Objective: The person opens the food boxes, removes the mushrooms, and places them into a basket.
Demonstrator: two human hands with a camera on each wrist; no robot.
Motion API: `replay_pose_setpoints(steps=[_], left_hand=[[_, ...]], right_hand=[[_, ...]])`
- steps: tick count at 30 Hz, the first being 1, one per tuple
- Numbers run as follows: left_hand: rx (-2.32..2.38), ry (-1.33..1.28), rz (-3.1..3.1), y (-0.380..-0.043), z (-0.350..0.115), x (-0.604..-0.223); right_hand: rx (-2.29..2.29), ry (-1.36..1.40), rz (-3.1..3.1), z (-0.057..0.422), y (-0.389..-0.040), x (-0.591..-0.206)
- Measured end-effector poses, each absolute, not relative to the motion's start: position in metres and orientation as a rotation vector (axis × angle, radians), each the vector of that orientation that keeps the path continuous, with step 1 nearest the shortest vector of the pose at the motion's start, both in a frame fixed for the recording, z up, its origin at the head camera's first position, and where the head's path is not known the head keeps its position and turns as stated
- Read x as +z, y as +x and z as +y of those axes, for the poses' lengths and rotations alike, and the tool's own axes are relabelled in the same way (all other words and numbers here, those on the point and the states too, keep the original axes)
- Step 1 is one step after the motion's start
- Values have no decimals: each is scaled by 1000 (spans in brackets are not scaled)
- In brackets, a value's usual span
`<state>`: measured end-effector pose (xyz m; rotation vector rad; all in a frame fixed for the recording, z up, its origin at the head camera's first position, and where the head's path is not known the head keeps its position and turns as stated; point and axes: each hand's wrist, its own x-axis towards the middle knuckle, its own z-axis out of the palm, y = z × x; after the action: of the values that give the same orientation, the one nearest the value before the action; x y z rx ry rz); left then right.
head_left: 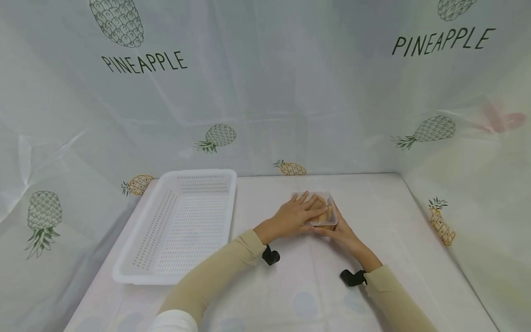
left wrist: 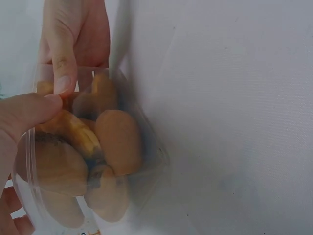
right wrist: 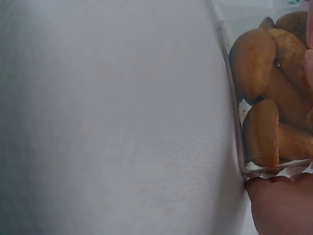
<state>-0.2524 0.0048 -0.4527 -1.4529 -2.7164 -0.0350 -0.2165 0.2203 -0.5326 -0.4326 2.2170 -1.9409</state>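
Apparently the left hand (head_left: 293, 217), fingers spread, steadies the clear box (head_left: 331, 208) beneath; the right hand (head_left: 342, 233) clamps its edge; the next move calls for levelness.

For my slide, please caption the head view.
Right hand holds clear rectangular plastic box of rounded brown pieces, left hand over it.

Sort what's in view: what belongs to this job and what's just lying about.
In use:
- clear container
- brown mushroom-like pieces inside it
- left hand, fingers spread over the container
- right hand, holding its side

Apparently not in use:
- white basket, untouched
- pineapple-print sheet, just a backdrop
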Motion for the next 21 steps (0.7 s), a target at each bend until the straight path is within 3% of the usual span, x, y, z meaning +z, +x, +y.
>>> replay_pose_setpoints(steps=[21], left_hand=[[235, -1452, -2181, -251, 8, -466]], right_hand=[[-1948, -579, 2125, 222, -213, -531]])
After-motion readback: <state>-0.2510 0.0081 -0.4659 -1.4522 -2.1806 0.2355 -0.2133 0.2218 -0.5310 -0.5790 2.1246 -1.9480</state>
